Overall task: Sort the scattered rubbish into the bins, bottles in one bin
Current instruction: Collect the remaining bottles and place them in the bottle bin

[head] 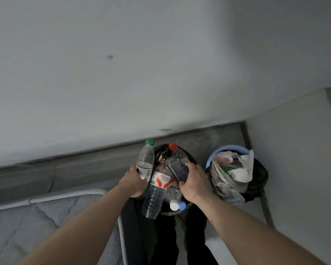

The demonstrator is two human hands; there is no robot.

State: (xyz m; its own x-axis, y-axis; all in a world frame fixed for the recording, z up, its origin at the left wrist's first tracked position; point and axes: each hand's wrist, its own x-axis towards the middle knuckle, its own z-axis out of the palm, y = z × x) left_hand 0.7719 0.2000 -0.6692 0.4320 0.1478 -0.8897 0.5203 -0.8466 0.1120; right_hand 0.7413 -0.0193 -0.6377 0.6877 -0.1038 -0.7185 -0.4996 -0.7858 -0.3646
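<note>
Over the dark bin [191, 159] — my left hand [134, 181] grips a green-capped bottle [145, 161], my right hand [194, 181] curls round a dark-labelled bottle [178, 169]; blue bin [210, 159] beside it holds mixed rubbish.

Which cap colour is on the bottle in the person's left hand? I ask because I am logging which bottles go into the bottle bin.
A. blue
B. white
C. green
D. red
C: the left hand grips the clear bottle by its lower body at the left edge of the bottle bin, and the cap at its top is green.
</note>
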